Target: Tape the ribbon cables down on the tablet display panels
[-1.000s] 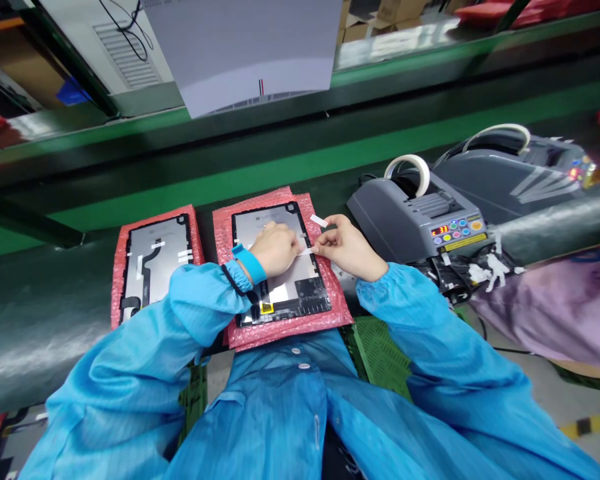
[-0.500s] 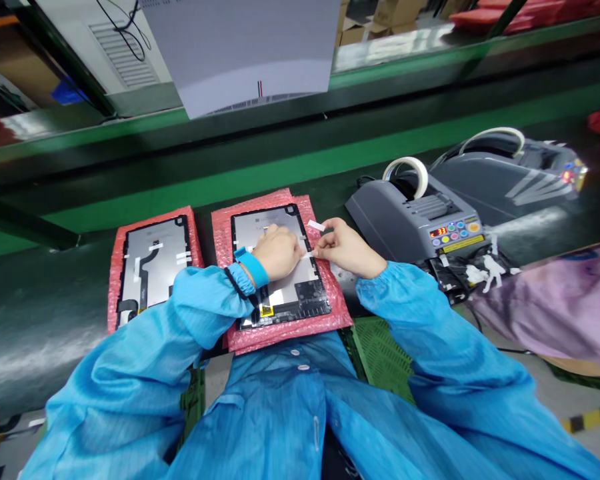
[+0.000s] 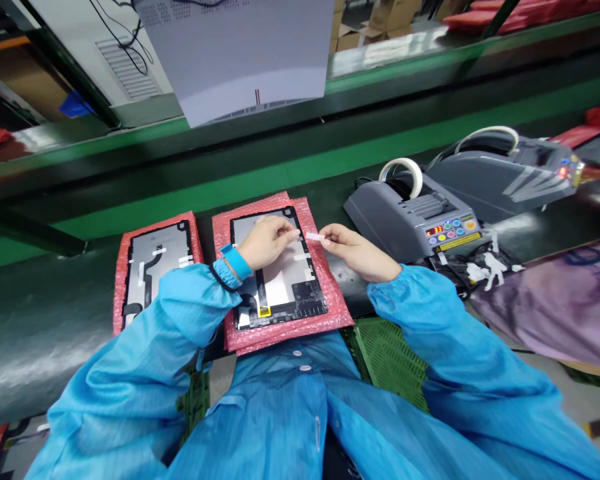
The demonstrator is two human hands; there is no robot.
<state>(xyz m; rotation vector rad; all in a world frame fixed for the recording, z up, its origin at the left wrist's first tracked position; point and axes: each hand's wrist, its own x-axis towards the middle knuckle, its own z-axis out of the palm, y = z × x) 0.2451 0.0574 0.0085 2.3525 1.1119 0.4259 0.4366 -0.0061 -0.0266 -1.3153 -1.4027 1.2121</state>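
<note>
A tablet screen panel (image 3: 279, 291) lies back side up on pink bubble wrap (image 3: 337, 293), with white tape pieces along its right edge. In my right hand (image 3: 360, 252) a short strip of white tape (image 3: 315, 236) is pinched between thumb and fingers, its free end pointing left over the wrap's edge. My left hand (image 3: 269, 243) hovers over the panel's upper part, fingers curled and fingertips drawn together near the tape's free end. Whether anything sits in that pinch is too small to tell. A blue band circles the left wrist.
A second panel (image 3: 167, 250) on pink wrap lies to the left. On the right stand a grey tape dispenser (image 3: 405, 223) and another dispenser (image 3: 510, 167). Dark backing scraps with white tape (image 3: 480, 270) lie before them. A co-worker's purple sleeve (image 3: 550, 310) reaches in at right.
My hands have come apart and lifted slightly from the panel's right edge. A white tape piece now lies on that edge where they were. The strip in my right hand has swung lower.
</note>
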